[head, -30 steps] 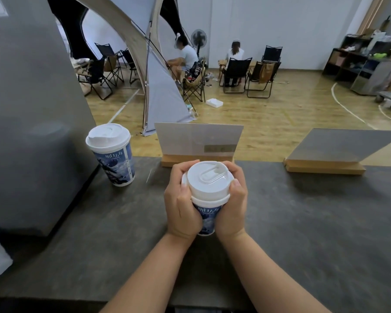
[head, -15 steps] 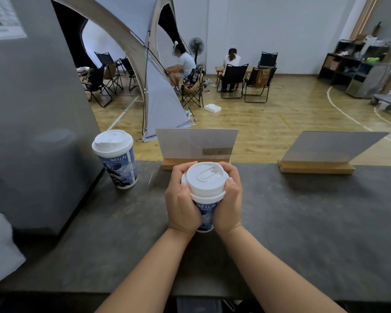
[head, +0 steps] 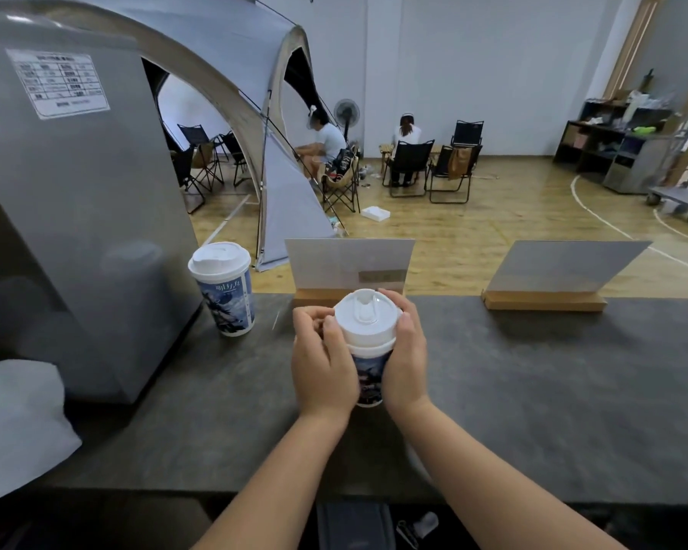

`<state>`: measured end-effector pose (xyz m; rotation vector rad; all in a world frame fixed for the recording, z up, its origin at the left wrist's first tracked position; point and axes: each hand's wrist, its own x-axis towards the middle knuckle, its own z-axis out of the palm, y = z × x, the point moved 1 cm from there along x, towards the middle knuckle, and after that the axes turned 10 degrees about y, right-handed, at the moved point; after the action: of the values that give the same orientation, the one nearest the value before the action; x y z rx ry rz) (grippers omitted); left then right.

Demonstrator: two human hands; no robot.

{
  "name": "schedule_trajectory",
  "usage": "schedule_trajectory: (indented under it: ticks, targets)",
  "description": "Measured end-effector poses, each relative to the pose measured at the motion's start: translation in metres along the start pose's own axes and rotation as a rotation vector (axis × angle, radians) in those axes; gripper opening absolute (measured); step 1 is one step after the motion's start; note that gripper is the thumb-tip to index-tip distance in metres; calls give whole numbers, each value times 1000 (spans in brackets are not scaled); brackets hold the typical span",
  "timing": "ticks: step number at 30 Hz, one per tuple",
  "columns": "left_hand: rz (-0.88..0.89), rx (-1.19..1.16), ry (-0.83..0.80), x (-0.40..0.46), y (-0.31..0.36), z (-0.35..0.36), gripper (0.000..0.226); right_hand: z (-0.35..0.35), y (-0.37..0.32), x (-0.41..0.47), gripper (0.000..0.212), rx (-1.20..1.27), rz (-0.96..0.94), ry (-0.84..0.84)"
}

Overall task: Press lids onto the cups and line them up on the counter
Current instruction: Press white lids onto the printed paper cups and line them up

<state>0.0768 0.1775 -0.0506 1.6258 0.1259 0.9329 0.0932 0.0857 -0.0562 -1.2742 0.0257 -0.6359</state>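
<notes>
On my left, one lidded cup [head: 225,289] already stands on the counter [head: 533,383] beside the grey machine [head: 76,200], so I judge that one finished. At centre, my left hand [head: 321,365] wraps the second cup [head: 368,365], thumb up against its lid [head: 367,317]. My right hand [head: 405,351] grips the other side, fingers curled over the lid's rim. Whether the lid is fully seated I cannot tell; lining up remains.

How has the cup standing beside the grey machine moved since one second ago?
No. The lidded cup stands at the same spot against the grey machine and left of the sign holder; only the head camera shifted.
</notes>
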Motion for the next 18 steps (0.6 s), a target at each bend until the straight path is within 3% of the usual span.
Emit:
schedule_trajectory:
  ticks: [6, 18]
  targets:
    - [35, -144, -150, 12, -8, 14, 41, 6, 4, 10, 48, 125, 5, -13]
    - [-58, -299, -96, 10, -15, 28, 30, 5, 14, 14, 42, 206, -19, -6]
